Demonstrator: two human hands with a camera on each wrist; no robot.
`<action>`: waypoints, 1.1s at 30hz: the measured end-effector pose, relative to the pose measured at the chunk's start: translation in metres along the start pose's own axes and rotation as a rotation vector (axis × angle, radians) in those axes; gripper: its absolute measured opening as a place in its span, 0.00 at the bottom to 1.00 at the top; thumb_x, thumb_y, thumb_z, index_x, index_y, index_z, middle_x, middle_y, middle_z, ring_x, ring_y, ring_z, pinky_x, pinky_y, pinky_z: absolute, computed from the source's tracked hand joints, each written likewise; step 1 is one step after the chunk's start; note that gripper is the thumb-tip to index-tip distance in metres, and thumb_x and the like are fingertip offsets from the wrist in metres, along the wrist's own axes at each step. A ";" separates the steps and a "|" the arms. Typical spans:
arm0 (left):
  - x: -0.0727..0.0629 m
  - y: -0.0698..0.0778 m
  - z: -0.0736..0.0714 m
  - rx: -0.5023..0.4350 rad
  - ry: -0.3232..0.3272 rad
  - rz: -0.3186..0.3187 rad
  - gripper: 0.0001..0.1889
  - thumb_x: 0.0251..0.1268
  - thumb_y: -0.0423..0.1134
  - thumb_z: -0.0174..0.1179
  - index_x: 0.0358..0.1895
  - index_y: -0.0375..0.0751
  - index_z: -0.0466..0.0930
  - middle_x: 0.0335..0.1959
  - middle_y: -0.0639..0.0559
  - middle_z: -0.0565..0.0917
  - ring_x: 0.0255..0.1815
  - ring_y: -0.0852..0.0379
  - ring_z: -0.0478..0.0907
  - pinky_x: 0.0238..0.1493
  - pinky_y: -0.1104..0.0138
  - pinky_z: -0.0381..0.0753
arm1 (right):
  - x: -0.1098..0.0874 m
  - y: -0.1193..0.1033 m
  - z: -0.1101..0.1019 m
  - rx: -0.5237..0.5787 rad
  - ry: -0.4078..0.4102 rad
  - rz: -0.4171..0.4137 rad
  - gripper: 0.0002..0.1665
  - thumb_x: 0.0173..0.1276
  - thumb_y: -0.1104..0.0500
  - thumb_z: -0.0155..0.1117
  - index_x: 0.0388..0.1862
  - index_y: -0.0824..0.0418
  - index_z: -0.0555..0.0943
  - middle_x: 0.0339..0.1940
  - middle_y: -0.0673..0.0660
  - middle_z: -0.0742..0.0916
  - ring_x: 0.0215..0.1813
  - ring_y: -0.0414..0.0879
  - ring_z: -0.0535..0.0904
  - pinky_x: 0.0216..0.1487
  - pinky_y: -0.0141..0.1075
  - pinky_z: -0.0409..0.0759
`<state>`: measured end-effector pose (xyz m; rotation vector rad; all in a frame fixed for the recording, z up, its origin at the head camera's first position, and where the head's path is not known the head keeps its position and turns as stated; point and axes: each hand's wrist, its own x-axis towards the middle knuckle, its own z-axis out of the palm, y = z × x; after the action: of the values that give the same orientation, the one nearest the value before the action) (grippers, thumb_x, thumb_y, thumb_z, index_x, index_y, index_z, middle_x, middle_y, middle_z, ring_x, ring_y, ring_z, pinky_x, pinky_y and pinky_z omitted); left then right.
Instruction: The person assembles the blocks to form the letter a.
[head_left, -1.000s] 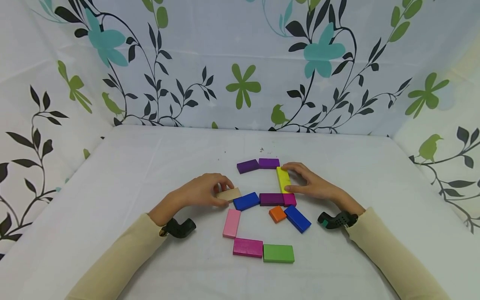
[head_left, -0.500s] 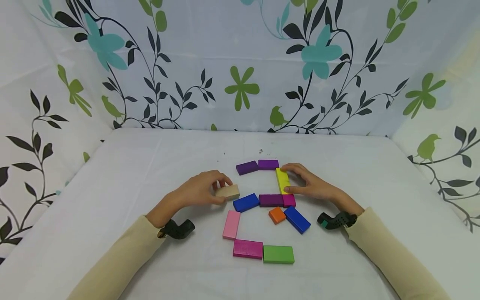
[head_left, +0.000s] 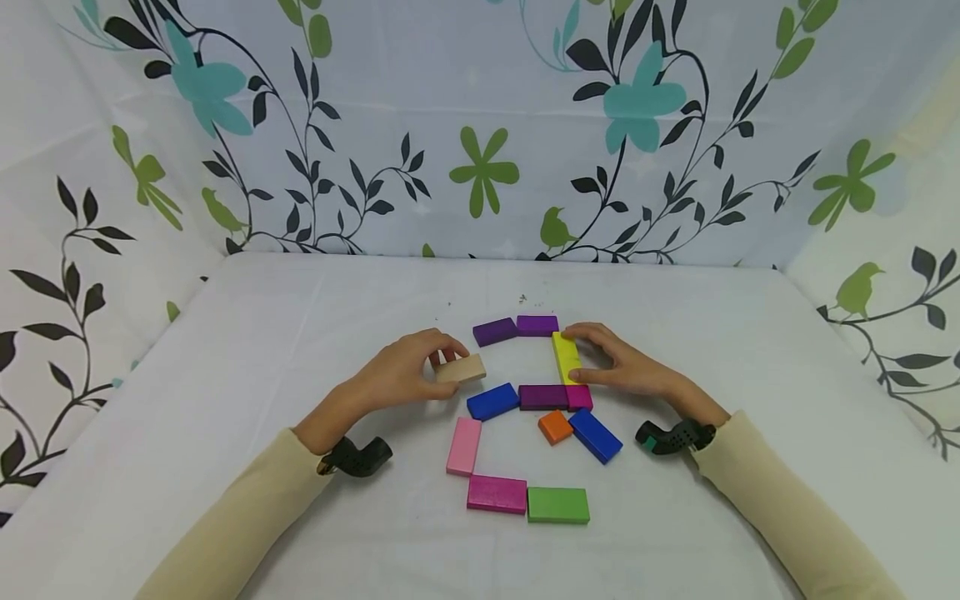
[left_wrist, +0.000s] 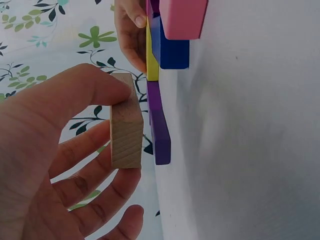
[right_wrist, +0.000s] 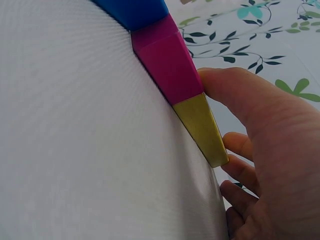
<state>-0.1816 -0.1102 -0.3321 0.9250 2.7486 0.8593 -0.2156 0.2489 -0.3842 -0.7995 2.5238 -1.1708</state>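
Observation:
My left hand [head_left: 405, 367] pinches a plain wooden block [head_left: 461, 368] between thumb and fingers. In the left wrist view the wooden block [left_wrist: 126, 132] looks raised off the cloth, its end grain facing the camera. The right hand [head_left: 626, 364] grips a yellow block [head_left: 566, 358] lying on the table, thumb at its near end and a fingertip at its far end. Against that near end lie a magenta block [head_left: 579, 397] and a purple block [head_left: 543, 397]. A blue block [head_left: 492, 402] lies just in front of the wooden one. Two purple blocks [head_left: 495, 332] line up at the back.
A pink block [head_left: 463, 446], a wider magenta block [head_left: 497, 494] and a green block [head_left: 558, 505] lie in front. Inside the curve are an orange block [head_left: 555, 427] and another blue block [head_left: 596, 436]. Patterned cloth [head_left: 360, 125] walls the white table [head_left: 300, 300].
My left hand has lifted the wooden block away from the blue block and carried it slightly farther back. The right hand has stayed at the yellow block.

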 end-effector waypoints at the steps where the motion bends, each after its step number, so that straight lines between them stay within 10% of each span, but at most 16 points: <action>1: 0.000 0.001 0.000 0.000 0.001 0.004 0.22 0.56 0.42 0.67 0.55 0.44 0.79 0.42 0.51 0.79 0.42 0.55 0.74 0.39 0.65 0.75 | 0.000 0.000 0.000 0.001 0.000 0.001 0.38 0.68 0.55 0.66 0.73 0.56 0.63 0.76 0.62 0.59 0.77 0.61 0.48 0.72 0.64 0.44; 33: 0.008 0.036 0.011 0.010 -0.043 0.115 0.21 0.56 0.42 0.68 0.54 0.45 0.80 0.41 0.54 0.80 0.41 0.59 0.75 0.37 0.69 0.75 | 0.001 0.000 -0.002 -0.002 -0.001 -0.003 0.39 0.67 0.55 0.66 0.74 0.58 0.62 0.76 0.62 0.59 0.78 0.60 0.48 0.73 0.62 0.46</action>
<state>-0.1658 -0.0767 -0.3210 1.1000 2.6877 0.8334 -0.2174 0.2499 -0.3829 -0.8046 2.5244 -1.1680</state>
